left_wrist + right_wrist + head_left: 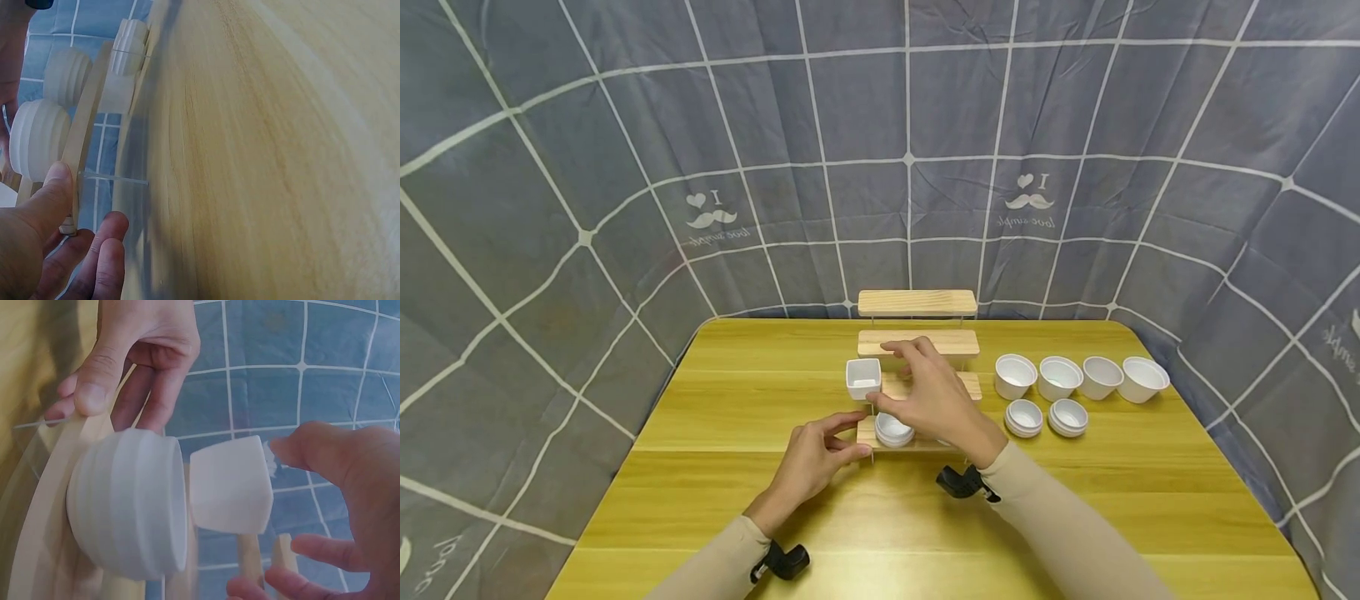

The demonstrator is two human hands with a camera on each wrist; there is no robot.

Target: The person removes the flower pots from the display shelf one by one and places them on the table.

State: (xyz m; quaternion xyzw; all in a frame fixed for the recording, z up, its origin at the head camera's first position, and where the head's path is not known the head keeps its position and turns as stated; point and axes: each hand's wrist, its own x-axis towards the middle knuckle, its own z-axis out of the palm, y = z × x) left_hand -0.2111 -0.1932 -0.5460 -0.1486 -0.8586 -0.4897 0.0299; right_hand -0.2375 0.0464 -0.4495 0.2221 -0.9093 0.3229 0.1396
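A tiered wooden shelf (917,342) with thin metal legs stands on the table. My left hand (812,462) holds the left end of its lowest board (86,125), thumb on one side and fingers on the other. A white square cup (863,377) sits at the left end of the second board up. Beside it my right hand (934,400) has its fingers spread; in the right wrist view the thumb is close to the cup (231,484), contact unclear. On the lowest board stand ribbed round white bowls (894,429), one mostly hidden behind the right hand.
Right of the shelf stands a row of several larger white bowls (1015,376), with two smaller stacks of round bowls (1023,418) in front. A grey checked cloth (955,200) hangs behind the wooden table (760,392).
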